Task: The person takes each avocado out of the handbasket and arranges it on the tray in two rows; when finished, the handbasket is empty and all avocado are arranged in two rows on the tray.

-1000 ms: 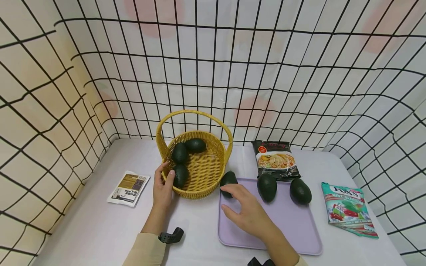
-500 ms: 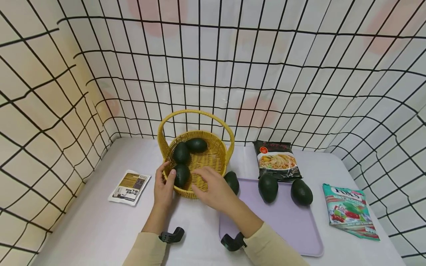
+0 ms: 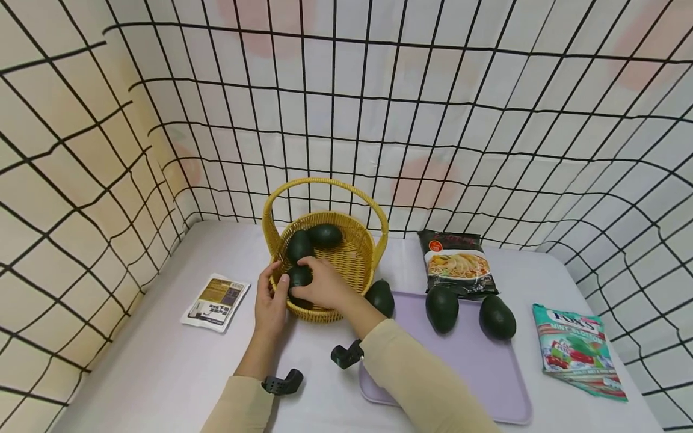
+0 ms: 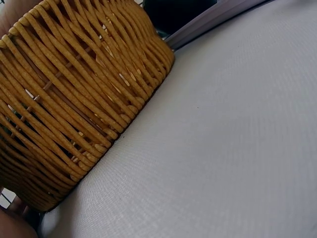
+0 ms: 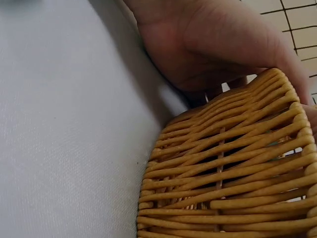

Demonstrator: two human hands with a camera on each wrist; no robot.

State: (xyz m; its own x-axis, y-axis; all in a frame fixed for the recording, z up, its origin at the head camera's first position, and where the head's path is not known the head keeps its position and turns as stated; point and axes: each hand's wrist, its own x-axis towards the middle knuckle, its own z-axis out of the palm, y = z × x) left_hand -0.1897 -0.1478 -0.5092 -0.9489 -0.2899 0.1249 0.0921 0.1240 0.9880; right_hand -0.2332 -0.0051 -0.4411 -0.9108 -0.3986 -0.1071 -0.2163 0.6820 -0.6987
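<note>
A yellow wicker basket [image 3: 354, 261] with a tall arched handle stands on the white cloth. My left hand [image 3: 271, 310] grips its left rim, thumb over the edge and fingers along the outside; the right wrist view also shows this left hand [image 5: 213, 44] against the woven wall. Inside the basket, my right hand [image 3: 327, 285] pinches a dark green avocado [image 3: 299, 276] between thumb and fingers, close to the left thumb. Behind it lie two more avocados, one upright [image 3: 299, 246] and one sideways [image 3: 326, 235]. The wicker hides the right fingers in the wrist views.
A lilac tray [image 3: 460, 376] holds avocados at its far side [image 3: 442, 310], far right [image 3: 497, 317] and left corner [image 3: 381, 297]. A noodle packet [image 3: 459, 264] lies behind, a candy bag [image 3: 579, 349] rightward, a white-brown pouch [image 3: 215, 302] leftward. Black wire grid [image 3: 368, 93] walls the table.
My right hand has moved left from beside the tray's avocado into the basket and now pinches the front avocado there. The left hand stays on the rim. The view has shifted slightly.
</note>
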